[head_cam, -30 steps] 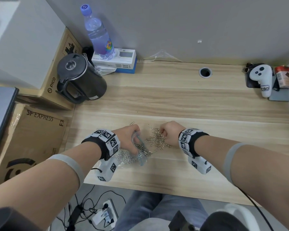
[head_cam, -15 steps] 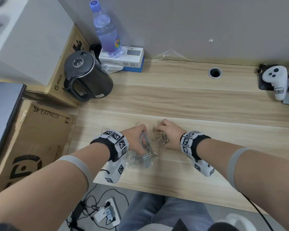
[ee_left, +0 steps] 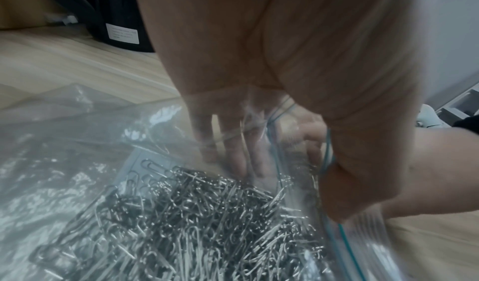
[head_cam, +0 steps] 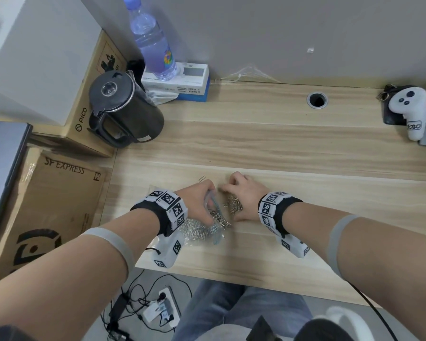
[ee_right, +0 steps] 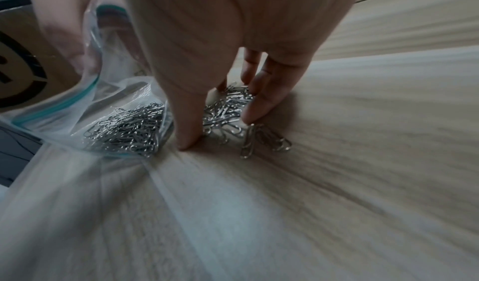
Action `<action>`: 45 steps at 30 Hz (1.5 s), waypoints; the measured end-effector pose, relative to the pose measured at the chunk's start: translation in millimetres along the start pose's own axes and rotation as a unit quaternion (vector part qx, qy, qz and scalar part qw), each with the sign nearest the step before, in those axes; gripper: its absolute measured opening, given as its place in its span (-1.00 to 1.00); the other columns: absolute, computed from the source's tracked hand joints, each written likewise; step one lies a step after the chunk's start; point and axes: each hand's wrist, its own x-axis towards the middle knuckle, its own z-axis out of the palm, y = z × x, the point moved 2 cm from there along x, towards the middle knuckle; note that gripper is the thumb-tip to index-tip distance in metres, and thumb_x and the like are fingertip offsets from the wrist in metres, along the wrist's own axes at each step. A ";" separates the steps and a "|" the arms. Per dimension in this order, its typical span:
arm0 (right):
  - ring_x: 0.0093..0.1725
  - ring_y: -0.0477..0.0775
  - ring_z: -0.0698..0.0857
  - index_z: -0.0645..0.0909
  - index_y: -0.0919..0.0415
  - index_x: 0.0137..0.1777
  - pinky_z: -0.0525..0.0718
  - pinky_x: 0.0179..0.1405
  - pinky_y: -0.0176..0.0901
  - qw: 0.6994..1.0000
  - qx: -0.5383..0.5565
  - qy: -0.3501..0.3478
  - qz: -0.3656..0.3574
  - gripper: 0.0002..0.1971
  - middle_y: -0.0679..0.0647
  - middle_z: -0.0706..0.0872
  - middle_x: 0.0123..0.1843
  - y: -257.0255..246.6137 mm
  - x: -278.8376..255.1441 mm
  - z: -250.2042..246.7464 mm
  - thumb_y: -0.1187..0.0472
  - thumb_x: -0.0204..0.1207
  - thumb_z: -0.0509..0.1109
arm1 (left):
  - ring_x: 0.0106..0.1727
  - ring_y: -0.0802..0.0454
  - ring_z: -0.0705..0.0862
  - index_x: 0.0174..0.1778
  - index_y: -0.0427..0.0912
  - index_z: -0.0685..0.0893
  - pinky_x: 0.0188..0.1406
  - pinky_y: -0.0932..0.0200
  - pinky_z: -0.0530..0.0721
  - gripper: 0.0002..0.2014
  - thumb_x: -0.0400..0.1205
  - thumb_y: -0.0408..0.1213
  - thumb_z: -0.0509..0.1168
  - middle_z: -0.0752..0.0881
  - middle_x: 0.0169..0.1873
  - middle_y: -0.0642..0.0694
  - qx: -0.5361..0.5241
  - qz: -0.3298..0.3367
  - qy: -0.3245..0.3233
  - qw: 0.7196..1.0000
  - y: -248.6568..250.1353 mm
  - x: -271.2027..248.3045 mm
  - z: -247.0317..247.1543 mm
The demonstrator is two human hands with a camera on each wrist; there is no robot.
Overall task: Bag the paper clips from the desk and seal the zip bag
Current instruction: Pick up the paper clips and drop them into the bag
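Observation:
A clear zip bag (head_cam: 200, 232) with a blue seal strip (ee_left: 328, 156) lies on the wooden desk (head_cam: 280, 148), partly filled with silver paper clips (ee_left: 194, 213). My left hand (head_cam: 199, 201) pinches the bag's upper lip and holds the mouth open toward the right. A small pile of loose paper clips (ee_right: 228, 109) sits just outside the mouth. My right hand (head_cam: 240, 190) arches over that pile, its thumb and fingertips (ee_right: 255, 109) on the desk at either side of it. One stray clip (head_cam: 202, 178) lies beyond the left hand.
A black kettle (head_cam: 123, 109), a water bottle (head_cam: 153, 43) on a white box and cardboard boxes (head_cam: 47, 207) stand at the left. A white controller (head_cam: 410, 109) lies at the far right, a cable hole (head_cam: 317, 100) at the back. The desk edge runs close under my wrists.
My right hand has slid left toward the bag's mouth, drawing the loose clips along into a tighter pile. The left hand keeps its hold on the bag.

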 end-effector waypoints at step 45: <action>0.16 0.16 0.51 0.79 0.15 -0.06 0.45 0.20 -0.13 0.994 0.096 0.036 0.026 -0.84 0.09 0.60 0.05 9.4 -4.2 -5.1 0.33 0.45 0.41 | 0.10 -0.05 0.83 0.19 -0.04 0.42 -0.22 0.06 0.74 -0.31 0.20 -0.23 0.61 0.77 0.15 -0.11 -0.046 0.017 -0.020 0.999 9.2 3.8 1.7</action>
